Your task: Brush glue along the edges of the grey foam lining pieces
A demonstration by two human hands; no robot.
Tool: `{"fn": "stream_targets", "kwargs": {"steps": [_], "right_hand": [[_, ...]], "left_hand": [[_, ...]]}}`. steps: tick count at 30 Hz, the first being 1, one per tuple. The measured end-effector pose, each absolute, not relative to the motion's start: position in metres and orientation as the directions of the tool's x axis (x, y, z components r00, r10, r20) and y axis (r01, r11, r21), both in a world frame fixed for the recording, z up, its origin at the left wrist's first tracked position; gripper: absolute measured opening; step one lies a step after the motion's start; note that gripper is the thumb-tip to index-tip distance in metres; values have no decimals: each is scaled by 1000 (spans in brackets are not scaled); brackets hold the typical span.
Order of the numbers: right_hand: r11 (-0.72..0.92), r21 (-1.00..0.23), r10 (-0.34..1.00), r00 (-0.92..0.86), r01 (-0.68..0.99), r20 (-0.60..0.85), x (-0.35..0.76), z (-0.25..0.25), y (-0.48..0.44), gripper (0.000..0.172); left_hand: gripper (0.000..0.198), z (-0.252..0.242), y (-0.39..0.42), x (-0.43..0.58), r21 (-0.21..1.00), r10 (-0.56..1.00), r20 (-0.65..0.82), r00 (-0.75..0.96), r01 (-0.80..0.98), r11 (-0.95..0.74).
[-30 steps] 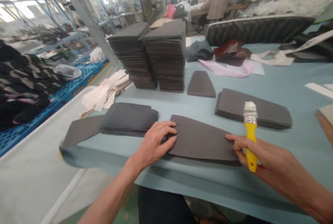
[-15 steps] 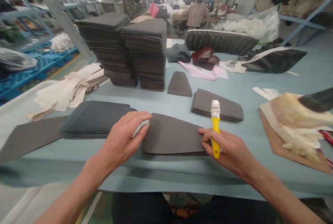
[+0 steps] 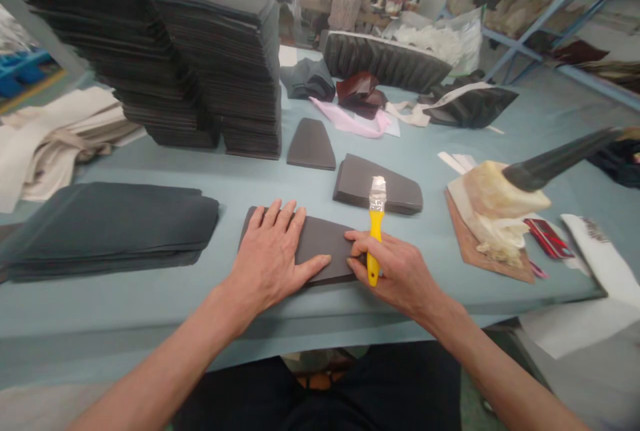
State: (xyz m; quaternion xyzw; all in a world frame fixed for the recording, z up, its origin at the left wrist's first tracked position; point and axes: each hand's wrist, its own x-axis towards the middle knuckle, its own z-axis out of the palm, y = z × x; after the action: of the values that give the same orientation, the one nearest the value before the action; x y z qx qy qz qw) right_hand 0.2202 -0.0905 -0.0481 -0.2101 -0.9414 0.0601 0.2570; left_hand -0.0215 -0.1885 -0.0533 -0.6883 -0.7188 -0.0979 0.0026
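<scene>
A dark grey tapered panel (image 3: 323, 241) lies flat on the table in front of me, its lower edge showing more than one layer. My left hand (image 3: 273, 254) rests palm down on its left part, fingers spread. At the panel's right end is my right hand (image 3: 395, 264), thumb and fingertips closed at the edge. That same hand holds a yellow-handled paintbrush (image 3: 375, 231), bristles up and coated white. Behind it sits a short stack of grey panels (image 3: 383, 181). To the left lies a pile of darker sheets (image 3: 115, 227).
Two tall stacks of dark sheets (image 3: 250, 71) rise at the back left. A small grey piece (image 3: 311, 144) lies beside them. On the right, a glue-crusted block with a black handle (image 3: 555, 161) sits on a brown board (image 3: 463, 237). A red case (image 3: 547, 239) is nearby.
My left hand has come down flat onto the panel with fingers spread, from a curled pose at its left end. The view has shifted right and down. The right hand keeps the brush.
</scene>
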Motion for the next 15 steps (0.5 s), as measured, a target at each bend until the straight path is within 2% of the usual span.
{"fn": "stream_targets", "kwargs": {"steps": [4, 9, 12, 15], "right_hand": [[882, -232, 471, -738, 411, 484, 209, -39, -99, 7], [806, -438, 588, -624, 398, 516, 166, -47, -118, 6], [780, -443, 623, -613, 441, 486, 143, -65, -121, 15], [770, -431, 637, -614, 470, 467, 134, -81, -119, 20]], "left_hand": [[90, -53, -189, -20, 112, 988, 145, -44, 993, 28], [73, -55, -187, -23, 83, 990, 137, -29, 996, 18], [62, -56, -187, -23, 72, 991, 131, -33, 997, 24], [61, -57, -188, -23, 77, 990, 134, -35, 997, 25]]}}
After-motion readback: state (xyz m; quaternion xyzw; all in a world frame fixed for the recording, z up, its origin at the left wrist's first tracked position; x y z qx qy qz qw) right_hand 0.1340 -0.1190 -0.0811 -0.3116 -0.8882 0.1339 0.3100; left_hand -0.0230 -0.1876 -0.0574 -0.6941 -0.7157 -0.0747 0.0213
